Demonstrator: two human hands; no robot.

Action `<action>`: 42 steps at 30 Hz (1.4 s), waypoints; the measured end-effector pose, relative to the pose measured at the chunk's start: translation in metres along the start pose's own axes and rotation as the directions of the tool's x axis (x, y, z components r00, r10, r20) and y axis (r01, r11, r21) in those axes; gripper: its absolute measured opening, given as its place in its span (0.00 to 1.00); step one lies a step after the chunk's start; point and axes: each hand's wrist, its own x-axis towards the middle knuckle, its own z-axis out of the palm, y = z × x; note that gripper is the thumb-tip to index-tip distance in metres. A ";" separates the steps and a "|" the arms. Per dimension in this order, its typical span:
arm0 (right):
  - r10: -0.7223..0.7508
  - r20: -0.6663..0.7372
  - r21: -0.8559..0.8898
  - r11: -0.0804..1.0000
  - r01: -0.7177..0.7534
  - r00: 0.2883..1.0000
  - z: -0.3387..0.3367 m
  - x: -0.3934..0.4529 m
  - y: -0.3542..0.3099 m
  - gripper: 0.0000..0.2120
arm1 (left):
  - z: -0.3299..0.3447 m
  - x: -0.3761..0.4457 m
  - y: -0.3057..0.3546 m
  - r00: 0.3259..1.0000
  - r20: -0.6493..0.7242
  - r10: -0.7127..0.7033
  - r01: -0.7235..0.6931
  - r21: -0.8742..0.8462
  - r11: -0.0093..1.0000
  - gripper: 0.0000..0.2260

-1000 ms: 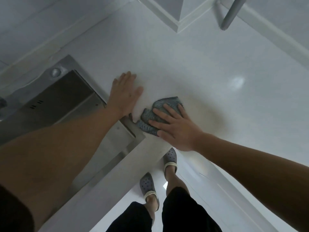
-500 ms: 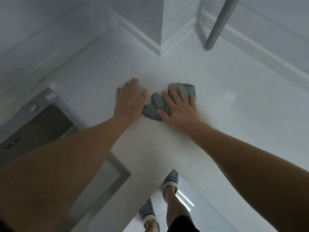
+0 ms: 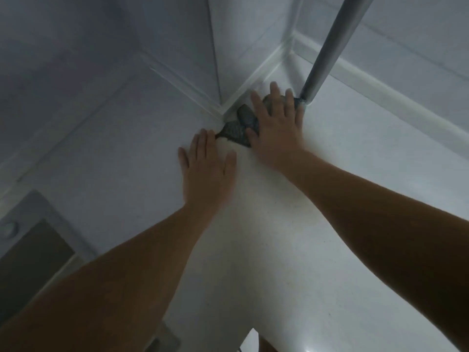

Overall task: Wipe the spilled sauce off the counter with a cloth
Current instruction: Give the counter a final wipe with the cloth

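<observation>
Being pressed flat under right hand, fingers spread: grey cloth, upper centre of frame, against wall corner on white counter. Left hand being rested flat beside. Cloth likely soft, limp; best held under palm.

Dim cool light, soft motion blur, wide-angle distortion

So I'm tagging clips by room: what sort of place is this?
Most likely a home kitchen: a pale counter with a steel sink set into it at the left, and the right hand pressing a grey cloth against the wall corner.
</observation>
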 end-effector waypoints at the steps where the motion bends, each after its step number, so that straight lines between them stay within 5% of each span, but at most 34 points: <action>1: -0.028 0.007 -0.011 1.000 0.028 1.000 0.001 -0.008 -0.002 0.32 | -0.001 0.001 0.000 1.000 0.005 -0.004 0.004 0.009 1.000 0.34; 5: -0.170 0.197 -0.101 0.976 0.193 0.966 0.014 -0.033 0.013 0.33 | -0.004 0.000 0.001 1.000 0.015 -0.006 0.006 -0.016 1.000 0.35; 11: -0.007 0.192 -0.105 0.994 0.028 0.981 -0.005 0.041 0.024 0.40 | -0.006 -0.002 0.003 1.000 0.020 -0.009 0.009 -0.004 1.000 0.34; 22: 0.096 0.187 -0.040 0.995 -0.090 0.978 -0.019 0.056 0.005 0.41 | -0.005 -0.001 0.000 0.999 0.012 0.037 -0.037 0.004 0.999 0.34; 31: -0.162 0.291 -0.110 0.973 0.202 0.943 -0.003 -0.088 0.014 0.38 | -0.004 -0.010 -0.008 0.953 -0.013 0.302 -0.303 -0.041 0.952 0.33; 37: 0.096 0.211 -0.141 0.988 -0.067 0.973 -0.035 -0.060 0.112 0.43 | -0.001 -0.006 -0.008 0.943 0.009 0.333 -0.332 -0.057 0.941 0.34; 42: 0.331 0.164 -0.094 0.943 -0.319 0.929 -0.050 -0.038 0.142 0.50 | 0.001 -0.002 -0.006 0.942 0.063 0.329 -0.332 0.043 0.942 0.38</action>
